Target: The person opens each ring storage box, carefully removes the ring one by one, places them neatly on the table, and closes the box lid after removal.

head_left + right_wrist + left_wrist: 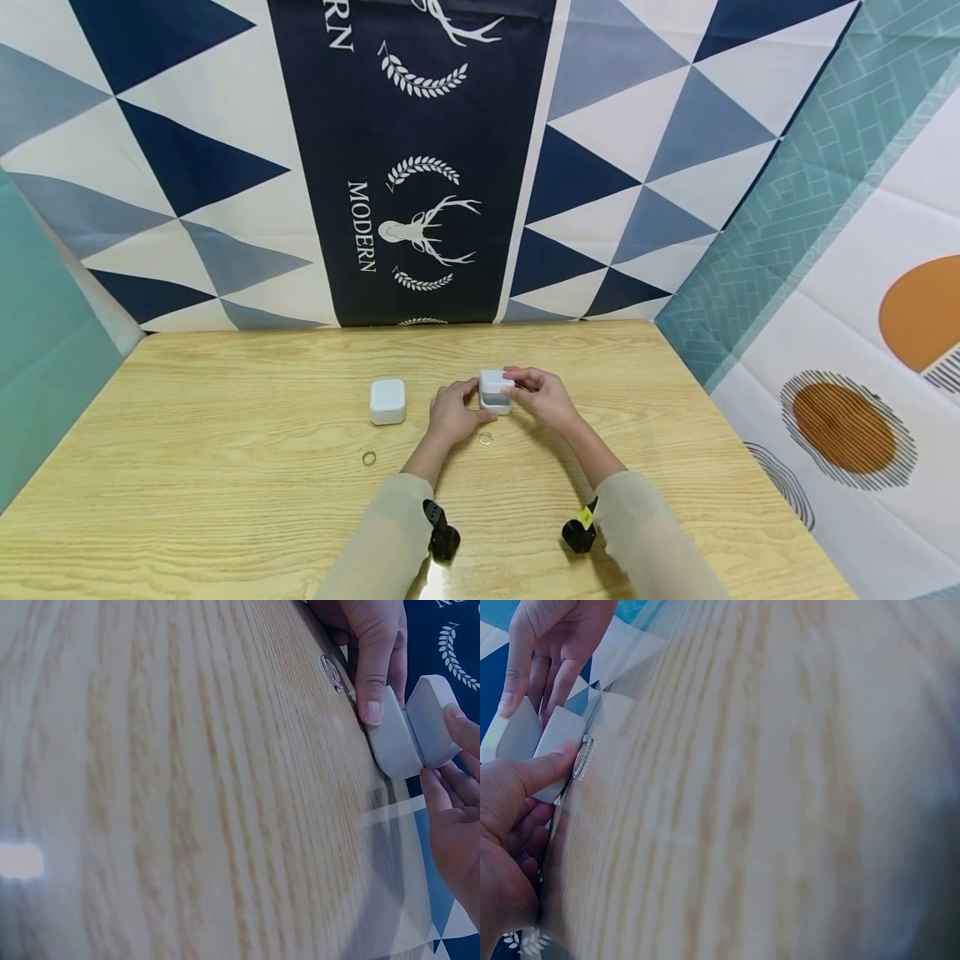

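Observation:
A small white ring box [495, 409] sits on the table with its lid [435, 720] partly raised. On its left, my left hand [452, 414] grips the base, thumb laid along the front side. My right hand [546, 402] pinches the lid from the right, thumb on one face and fingers behind the other. The box's inside is hidden in the head view. Just in front of the box lies a ring [331, 673] with what look like small stones along its band.
A second white box [387, 402], closed, stands to the left of my left hand. Another ring [368, 464] lies on the wooden table [225, 467] in front of it. Patterned cloth [420, 167] hangs along the table's back edge.

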Motion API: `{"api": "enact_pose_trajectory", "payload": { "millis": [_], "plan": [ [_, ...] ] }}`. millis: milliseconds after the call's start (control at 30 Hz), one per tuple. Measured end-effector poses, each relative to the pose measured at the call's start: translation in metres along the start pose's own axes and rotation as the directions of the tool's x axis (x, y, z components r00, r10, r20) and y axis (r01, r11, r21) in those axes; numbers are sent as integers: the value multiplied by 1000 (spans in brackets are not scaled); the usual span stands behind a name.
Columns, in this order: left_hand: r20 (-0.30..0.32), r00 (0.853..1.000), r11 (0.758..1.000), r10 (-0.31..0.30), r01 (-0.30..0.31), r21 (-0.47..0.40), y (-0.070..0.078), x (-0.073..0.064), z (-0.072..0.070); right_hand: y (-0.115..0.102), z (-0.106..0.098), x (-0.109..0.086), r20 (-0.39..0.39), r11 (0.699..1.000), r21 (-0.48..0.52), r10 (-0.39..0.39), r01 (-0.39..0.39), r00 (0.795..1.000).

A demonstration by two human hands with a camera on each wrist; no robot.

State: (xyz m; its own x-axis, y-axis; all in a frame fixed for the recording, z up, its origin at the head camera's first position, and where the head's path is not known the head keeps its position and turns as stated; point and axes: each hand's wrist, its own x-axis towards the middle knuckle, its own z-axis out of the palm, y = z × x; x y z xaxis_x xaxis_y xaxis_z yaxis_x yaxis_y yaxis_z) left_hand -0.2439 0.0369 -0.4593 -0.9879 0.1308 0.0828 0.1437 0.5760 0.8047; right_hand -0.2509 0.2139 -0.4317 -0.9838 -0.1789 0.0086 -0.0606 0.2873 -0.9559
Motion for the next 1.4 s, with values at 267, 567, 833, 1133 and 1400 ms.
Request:
{"api": "enact_pose_trajectory", "payload": {
  "millis": [267, 567, 833, 1133, 1400],
  "plan": [
    [34, 999, 1000, -31, 31, -4, 1, 2, -1, 1, 0, 2, -6, 1000, -15, 1, -1, 1000],
    [28, 999, 1000, -24, 24, -1, -1, 1, -2, 3, 3, 1, -12, 1000, 1, -3, 3, 1000],
    [29, 999, 1000, -14, 14, 9, -3, 1, -2, 4, 3, 1, -14, 1000, -1, -5, 5, 1000],
    [29, 999, 1000, -15, 16, -8, -4, 1, -4, 4, 6, 0, -20, 1000, 5, -5, 5, 1000],
    [33, 999, 1000, -12, 12, -9, -5, 2, -4, 3, 8, -1, -32, 1000, 13, -5, 5, 999]
  ]
}}
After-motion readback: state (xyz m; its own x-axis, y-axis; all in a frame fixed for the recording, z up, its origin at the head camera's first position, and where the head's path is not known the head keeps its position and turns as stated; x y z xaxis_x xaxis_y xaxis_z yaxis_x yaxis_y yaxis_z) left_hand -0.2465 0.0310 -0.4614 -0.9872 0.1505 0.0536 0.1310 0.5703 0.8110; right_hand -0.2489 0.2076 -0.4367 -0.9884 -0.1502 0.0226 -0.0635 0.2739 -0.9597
